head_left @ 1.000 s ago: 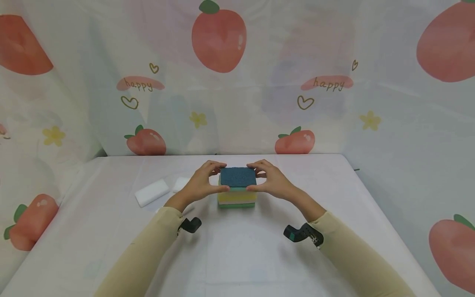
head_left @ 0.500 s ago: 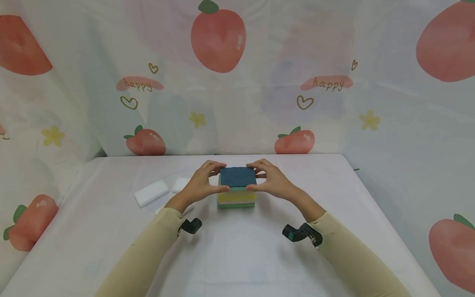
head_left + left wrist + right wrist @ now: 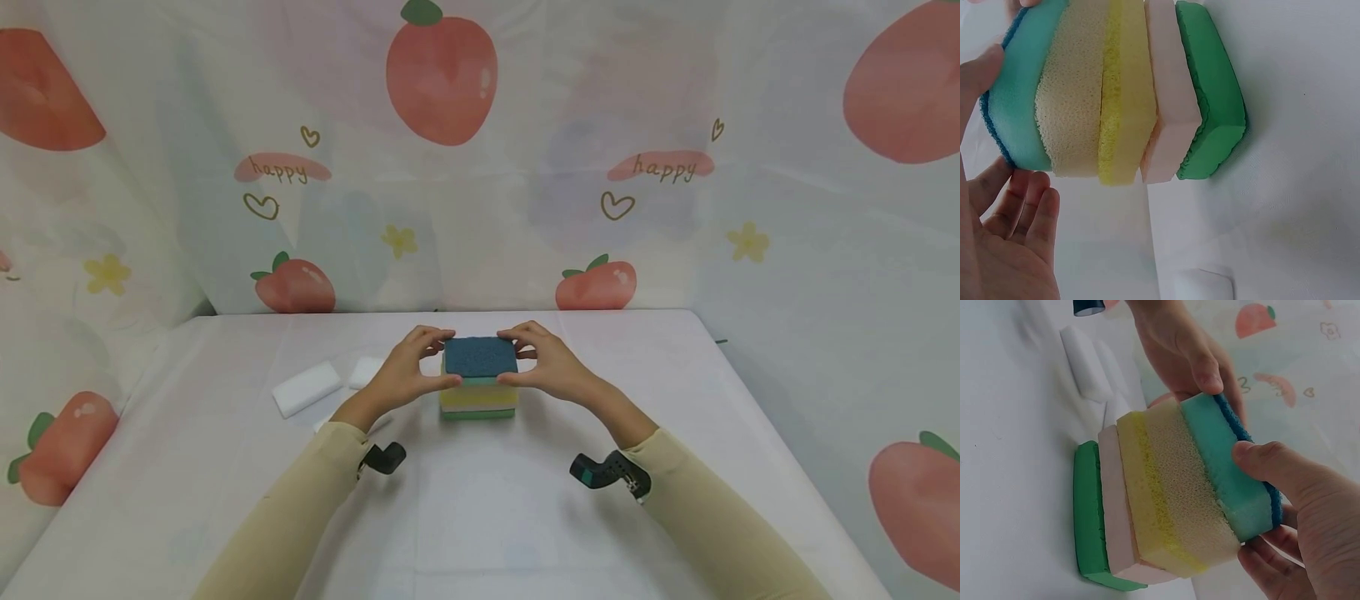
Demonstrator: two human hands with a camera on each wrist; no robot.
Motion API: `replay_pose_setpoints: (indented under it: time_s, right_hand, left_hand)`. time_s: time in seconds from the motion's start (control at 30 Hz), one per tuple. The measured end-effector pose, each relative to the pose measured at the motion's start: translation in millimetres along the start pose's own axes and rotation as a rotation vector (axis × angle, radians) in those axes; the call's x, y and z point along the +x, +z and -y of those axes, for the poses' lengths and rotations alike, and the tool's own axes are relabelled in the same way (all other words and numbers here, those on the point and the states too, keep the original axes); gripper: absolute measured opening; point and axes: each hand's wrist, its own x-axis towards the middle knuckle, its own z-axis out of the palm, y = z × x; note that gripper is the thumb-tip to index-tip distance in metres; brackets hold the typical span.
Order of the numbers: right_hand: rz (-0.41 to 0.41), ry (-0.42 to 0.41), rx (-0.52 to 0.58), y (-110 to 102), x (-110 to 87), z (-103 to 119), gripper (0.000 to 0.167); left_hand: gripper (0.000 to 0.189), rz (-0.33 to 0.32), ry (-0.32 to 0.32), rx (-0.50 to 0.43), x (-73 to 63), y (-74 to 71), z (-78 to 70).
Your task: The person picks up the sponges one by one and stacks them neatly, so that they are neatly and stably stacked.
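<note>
On top of a stack of sponges lies a turquoise sponge with a dark blue scouring face [image 3: 481, 357]. My left hand [image 3: 399, 371] holds its left end, thumb at the near edge and fingertips at the far edge. Likewise my right hand [image 3: 553, 368] grips the right end between thumb and fingers. Beneath it, in the left wrist view, come a porous beige sponge [image 3: 1072, 94], a two-tone yellow sponge [image 3: 1132, 94], a pale pink block [image 3: 1174, 94] and, lowest, a green block [image 3: 1215, 81]. The layers stand roughly flush, with slightly uneven edges.
Left of the stack, a white block [image 3: 307, 389] lies on the white-covered table [image 3: 480, 517]. Another white block [image 3: 364, 372] is partly behind my left hand, and part of a third shows by the wrist. A fruit-print cloth [image 3: 480, 233] hangs behind the table.
</note>
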Motion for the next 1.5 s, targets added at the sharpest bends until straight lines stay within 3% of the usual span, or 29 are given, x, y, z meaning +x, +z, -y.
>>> replay_pose_setpoints:
  time_s: [0.23,0.43,0.63,0.73,0.9,1.03,1.23,1.5]
  right_hand:
    - [0.001,0.001,-0.001,1,-0.1,0,0.069]
    - [0.001,-0.001,0.005,1,-0.2,0,0.069]
    - [0.003,-0.001,0.002,1,0.3,0,0.069]
    - [0.003,-0.003,0.002,1,0.3,1,0.069]
    - [0.0,0.003,0.007,1,-0.2,0,0.07]
    - [-0.006,-0.002,0.015,2,-0.5,-1,0.069]
    - [-0.02,-0.001,0.017,2,-0.1,-2,0.069]
    - [-0.02,0.002,0.026,3,-1.8,-4,0.069]
  left_hand:
    - [0.07,-0.023,0.01,0.01,-8.2,-6.1,4.5]
    - [0.059,-0.047,-0.008,0.019,-24.2,-19.8,16.5]
    - [0.046,-0.035,-0.083,0.051,-57.7,-35.2,35.7]
    - [0.045,-0.061,-0.102,0.1,-78.8,-43.6,47.6]
    - [0.053,-0.106,-0.153,0.166,-109.9,-55.0,65.8]
    - [0.065,-0.099,-0.23,0.21,-128.9,-58.6,77.1]
    - [0.08,-0.067,-0.309,0.281,-143.9,-57.5,84.4]
    - [0.082,-0.077,-0.297,0.279,-150.5,-52.4,87.6]
